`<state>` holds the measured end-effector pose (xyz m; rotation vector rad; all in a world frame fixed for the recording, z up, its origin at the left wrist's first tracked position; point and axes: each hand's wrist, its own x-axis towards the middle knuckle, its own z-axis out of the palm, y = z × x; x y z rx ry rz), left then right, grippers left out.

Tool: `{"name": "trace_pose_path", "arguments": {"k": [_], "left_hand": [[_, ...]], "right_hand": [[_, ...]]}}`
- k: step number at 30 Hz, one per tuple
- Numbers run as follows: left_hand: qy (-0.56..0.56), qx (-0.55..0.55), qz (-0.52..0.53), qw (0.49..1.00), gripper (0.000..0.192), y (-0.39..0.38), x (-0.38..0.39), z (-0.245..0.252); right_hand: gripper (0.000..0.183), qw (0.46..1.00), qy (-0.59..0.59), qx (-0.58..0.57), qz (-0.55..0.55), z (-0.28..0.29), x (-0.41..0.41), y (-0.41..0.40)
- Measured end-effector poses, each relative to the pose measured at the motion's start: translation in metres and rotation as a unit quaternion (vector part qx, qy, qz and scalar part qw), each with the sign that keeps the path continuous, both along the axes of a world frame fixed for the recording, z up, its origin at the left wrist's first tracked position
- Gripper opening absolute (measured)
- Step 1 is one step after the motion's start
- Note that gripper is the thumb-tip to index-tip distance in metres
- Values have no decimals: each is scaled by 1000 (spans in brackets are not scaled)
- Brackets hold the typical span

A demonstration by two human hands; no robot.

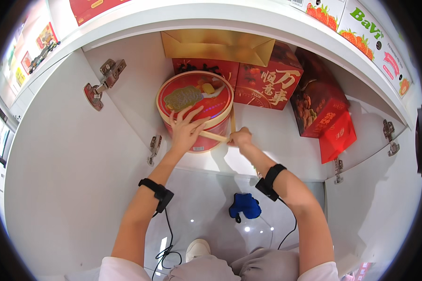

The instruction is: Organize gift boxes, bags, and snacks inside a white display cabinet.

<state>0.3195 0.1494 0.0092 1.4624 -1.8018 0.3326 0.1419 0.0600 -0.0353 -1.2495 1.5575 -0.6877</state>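
Note:
A round red gift box [216, 102] with a cream rim and a printed lid stands inside a white cabinet. My left hand [187, 128] lies spread on the near part of its lid and rim, fingers apart. At the box's right side my right hand [240, 137] is closed around a flat cream strap [214, 136], which runs from the box's front to my fist and up along its right side. Behind the box are red printed boxes [267, 82], with a gold paper bag [218, 44] lying over them.
A dark red box [318, 102] and a bright red bag [338, 137] stand at the right inside the cabinet. Open doors with metal hinges [107, 79] flank it. A blue cloth item [245, 206] lies on the glossy floor. Black cables [167, 251] hang from bands on both forearms.

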Motion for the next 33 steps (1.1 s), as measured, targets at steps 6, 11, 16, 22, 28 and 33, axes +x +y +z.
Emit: {"name": "trace_pose_path", "arguments": {"k": [6, 11, 16, 22, 28, 33], "left_hand": [[59, -11, 99, 993, 33, -18, 34, -13], [40, -12, 102, 994, 53, -36, 46, -15], [48, -5, 83, 995, 56, -35, 55, -15], [69, 10, 76, 995, 51, -42, 45, -19], [54, -56, 86, 993, 45, -23, -15, 18], [71, -21, -39, 996, 45, 7, -56, 47]], "right_hand": [[21, 1000, -27, -8, 8, 21, 28, 46], [21, 997, -67, -46, -4, 4, 38, 38], [17, 994, -69, -85, -3, -5, 42, 31], [16, 992, -62, -110, -17, 8, 29, 28], [21, 960, 115, -249, 55, -26, -29, -21], [36, 867, 306, -380, -108, 37, -157, -73]]}}
